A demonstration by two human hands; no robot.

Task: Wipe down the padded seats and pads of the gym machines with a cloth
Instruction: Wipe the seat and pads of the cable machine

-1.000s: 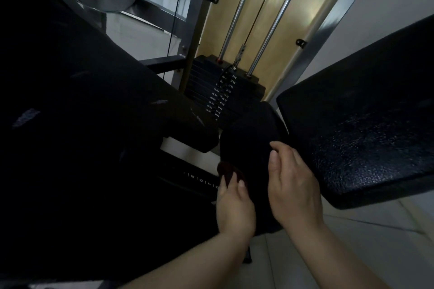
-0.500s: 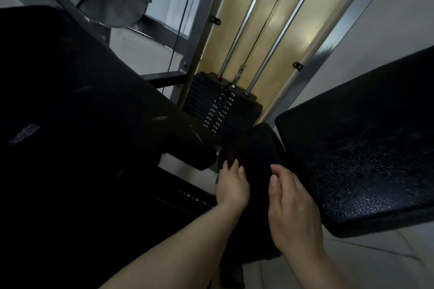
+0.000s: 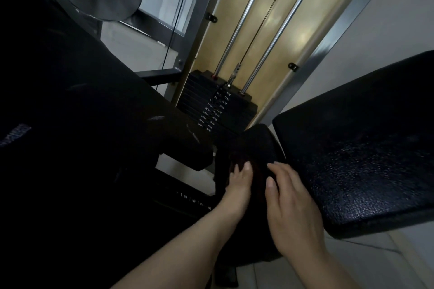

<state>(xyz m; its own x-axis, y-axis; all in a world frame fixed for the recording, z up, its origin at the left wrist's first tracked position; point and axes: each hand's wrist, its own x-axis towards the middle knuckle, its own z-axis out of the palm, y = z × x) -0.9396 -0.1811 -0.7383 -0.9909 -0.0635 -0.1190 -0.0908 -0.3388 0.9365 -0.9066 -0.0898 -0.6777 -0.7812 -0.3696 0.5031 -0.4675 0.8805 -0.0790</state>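
Note:
A narrow black pad [image 3: 258,141] stands between two larger pads in the middle of the head view. A dark reddish cloth [image 3: 239,158] lies on it, barely visible in the dim light. My left hand [image 3: 239,185] presses the cloth against the pad with straight fingers. My right hand [image 3: 293,209] rests on the pad's right side, fingers loosely bent, beside the big textured black seat pad [image 3: 366,152]. A large black back pad [image 3: 70,105] fills the left side.
The weight stack [image 3: 218,110] with two chrome guide rods [image 3: 279,30] and a cable stands just behind the narrow pad, inside a grey steel frame [image 3: 347,19]. A numbered adjustment rail [image 3: 192,200] runs below left. Pale tiled floor [image 3: 366,263] shows at the lower right.
My left hand has slid forward along the narrow pad with the cloth under it. My right hand has stayed on the pad's right side. The view has shifted slightly.

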